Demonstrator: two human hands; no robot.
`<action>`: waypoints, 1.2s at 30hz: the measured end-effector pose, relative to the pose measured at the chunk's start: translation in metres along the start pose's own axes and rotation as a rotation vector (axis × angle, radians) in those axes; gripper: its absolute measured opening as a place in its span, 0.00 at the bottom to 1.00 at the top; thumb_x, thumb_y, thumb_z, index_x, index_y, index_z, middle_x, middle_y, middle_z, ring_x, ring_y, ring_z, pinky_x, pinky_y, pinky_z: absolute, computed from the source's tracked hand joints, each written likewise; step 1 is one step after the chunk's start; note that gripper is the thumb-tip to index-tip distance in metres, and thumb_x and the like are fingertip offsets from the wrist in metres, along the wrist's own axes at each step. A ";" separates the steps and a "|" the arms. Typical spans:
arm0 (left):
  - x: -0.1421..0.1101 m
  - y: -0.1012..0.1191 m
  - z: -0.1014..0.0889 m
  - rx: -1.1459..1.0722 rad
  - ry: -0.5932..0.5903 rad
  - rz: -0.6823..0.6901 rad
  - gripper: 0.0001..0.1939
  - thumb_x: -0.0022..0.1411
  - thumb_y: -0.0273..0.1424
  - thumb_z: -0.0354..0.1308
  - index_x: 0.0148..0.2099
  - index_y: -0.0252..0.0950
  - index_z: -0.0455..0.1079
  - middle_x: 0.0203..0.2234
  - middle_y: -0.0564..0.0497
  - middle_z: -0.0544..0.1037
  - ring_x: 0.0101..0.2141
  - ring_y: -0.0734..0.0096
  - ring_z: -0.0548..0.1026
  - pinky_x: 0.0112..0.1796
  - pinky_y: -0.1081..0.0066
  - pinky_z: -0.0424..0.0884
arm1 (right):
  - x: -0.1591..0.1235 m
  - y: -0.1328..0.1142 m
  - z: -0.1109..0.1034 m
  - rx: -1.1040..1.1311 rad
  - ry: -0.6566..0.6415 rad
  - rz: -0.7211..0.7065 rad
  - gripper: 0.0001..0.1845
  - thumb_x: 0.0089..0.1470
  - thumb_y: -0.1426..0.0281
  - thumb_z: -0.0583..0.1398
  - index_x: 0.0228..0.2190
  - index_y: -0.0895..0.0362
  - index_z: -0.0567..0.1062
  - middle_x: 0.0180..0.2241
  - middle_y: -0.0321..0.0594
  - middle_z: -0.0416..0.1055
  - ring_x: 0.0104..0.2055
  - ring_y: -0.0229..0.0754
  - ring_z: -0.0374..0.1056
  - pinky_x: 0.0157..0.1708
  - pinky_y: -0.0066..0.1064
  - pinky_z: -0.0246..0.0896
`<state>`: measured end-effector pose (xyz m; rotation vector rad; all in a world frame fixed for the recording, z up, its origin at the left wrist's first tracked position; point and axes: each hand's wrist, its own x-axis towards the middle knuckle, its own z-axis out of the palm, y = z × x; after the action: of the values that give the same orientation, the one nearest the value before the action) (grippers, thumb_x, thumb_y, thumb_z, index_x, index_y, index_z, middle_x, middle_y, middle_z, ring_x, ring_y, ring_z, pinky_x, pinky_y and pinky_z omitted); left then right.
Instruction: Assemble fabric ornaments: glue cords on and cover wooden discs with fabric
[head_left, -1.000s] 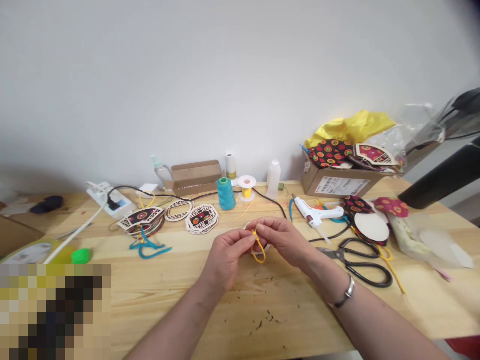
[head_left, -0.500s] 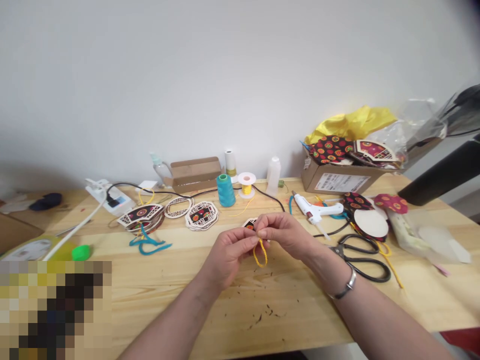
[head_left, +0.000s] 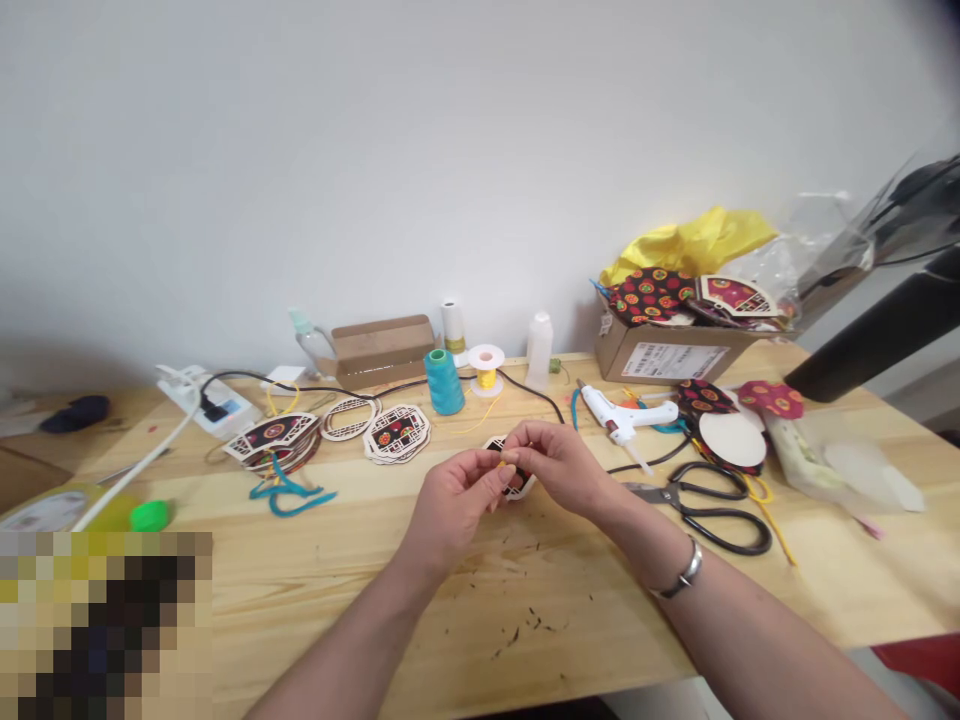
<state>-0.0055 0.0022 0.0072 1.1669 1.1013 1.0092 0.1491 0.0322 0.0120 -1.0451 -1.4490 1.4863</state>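
My left hand [head_left: 457, 500] and my right hand [head_left: 559, 465] meet over the middle of the wooden table [head_left: 450, 600]. Both pinch a short yellow cord [head_left: 504, 463] between fingertips; only a small bit of it shows. Just behind the fingers lies a small wooden cut-out piece with dark patterned fabric [head_left: 517, 485], partly hidden by my right hand. A metal bracelet sits on my right wrist.
Black scissors [head_left: 709, 505] and a white glue gun [head_left: 622, 412] lie to the right. A teal thread cone [head_left: 444, 381], a yellow spool [head_left: 486, 366], stacked fabric cut-outs [head_left: 396, 433], teal cord [head_left: 289, 490], a power strip [head_left: 214, 405] and a cardboard box [head_left: 675, 350] sit further back.
The yellow loop that hung below my fingers has been drawn up and is now mostly hidden between them. Both hands shifted slightly toward the cut-out piece.
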 end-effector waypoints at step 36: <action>-0.002 -0.003 -0.002 -0.040 0.072 0.068 0.09 0.54 0.34 0.60 0.30 0.34 0.78 0.17 0.55 0.69 0.21 0.77 0.62 0.25 0.74 0.57 | -0.001 0.008 0.010 -0.052 0.014 -0.095 0.12 0.52 0.61 0.59 0.24 0.56 0.68 0.21 0.35 0.70 0.25 0.36 0.63 0.26 0.28 0.58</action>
<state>-0.0077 0.0007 0.0046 1.1500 1.0992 1.1287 0.1401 0.0272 0.0041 -1.0022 -1.5136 1.3781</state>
